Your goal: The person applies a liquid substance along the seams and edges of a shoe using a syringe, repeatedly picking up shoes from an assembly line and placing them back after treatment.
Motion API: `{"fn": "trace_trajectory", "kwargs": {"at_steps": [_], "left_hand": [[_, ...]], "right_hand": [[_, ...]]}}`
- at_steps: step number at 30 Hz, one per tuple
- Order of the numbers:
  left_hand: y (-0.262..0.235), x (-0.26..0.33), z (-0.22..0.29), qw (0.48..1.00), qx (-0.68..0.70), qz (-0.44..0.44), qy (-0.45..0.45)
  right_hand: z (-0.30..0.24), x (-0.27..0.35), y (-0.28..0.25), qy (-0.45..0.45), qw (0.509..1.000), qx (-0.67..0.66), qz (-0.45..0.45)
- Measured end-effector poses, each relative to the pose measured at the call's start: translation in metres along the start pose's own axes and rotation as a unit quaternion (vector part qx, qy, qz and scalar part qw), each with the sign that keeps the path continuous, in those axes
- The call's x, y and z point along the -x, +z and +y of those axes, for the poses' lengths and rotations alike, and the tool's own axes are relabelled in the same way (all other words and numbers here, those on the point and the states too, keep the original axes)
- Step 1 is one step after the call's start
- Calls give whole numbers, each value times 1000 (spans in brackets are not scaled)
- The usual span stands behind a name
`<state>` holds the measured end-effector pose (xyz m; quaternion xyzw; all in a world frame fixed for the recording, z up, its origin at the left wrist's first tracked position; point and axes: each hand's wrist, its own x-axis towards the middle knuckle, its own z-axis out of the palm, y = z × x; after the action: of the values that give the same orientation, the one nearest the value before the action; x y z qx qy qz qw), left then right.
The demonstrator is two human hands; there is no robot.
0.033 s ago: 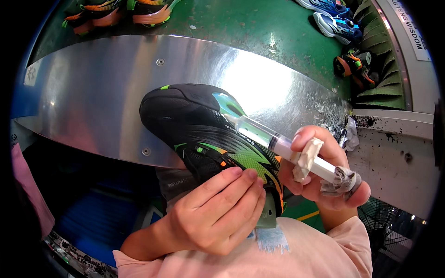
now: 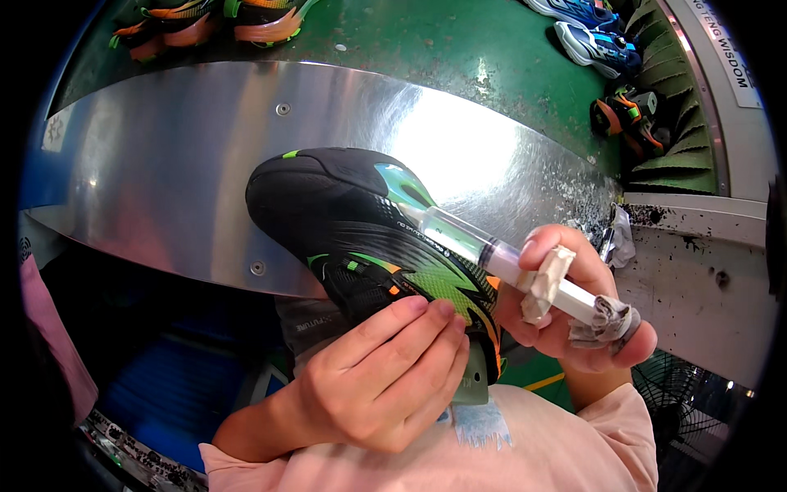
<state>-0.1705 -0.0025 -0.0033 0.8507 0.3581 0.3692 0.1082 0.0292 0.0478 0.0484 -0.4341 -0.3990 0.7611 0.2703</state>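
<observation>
My left hand (image 2: 385,373) grips a black sports shoe (image 2: 336,201) with green and orange markings by its heel end, toe pointing away from me. My right hand (image 2: 578,328) is closed around a clear syringe (image 2: 463,238), thumb near the plunger. Tape is wrapped around the syringe's flange and plunger end. The syringe's tip rests against the shoe's side, near the teal patch by the sole. Shoe and syringe are held above a curved shiny metal sheet (image 2: 164,172).
Beyond the metal sheet runs a green belt (image 2: 426,49) carrying orange and green shoes (image 2: 262,16) at the far left, blue shoes (image 2: 590,37) and an orange-black shoe (image 2: 627,115) at the far right. A stained white ledge (image 2: 705,254) lies right, a fan grille (image 2: 680,394) below it.
</observation>
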Motion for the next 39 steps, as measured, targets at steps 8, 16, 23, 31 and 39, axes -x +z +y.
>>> {"fn": "trace_trajectory", "kwargs": {"at_steps": [8,16,23,31,39], "left_hand": [[-5,3,0,1000,-5,-10,-6],[-13,18,-4,999,-26,-11,23],[-19,36,-7,998,-29,-23,45],[-9,44,-12,995,-60,20,76],[-6,44,-13,993,-70,28,87]], "right_hand": [[17,10,-13,-59,997,-52,-10],[41,31,-33,-114,984,-118,-62],[46,52,-28,-137,974,-168,-59],[9,73,-14,7,999,-34,20],[-53,44,29,178,958,183,130]]}}
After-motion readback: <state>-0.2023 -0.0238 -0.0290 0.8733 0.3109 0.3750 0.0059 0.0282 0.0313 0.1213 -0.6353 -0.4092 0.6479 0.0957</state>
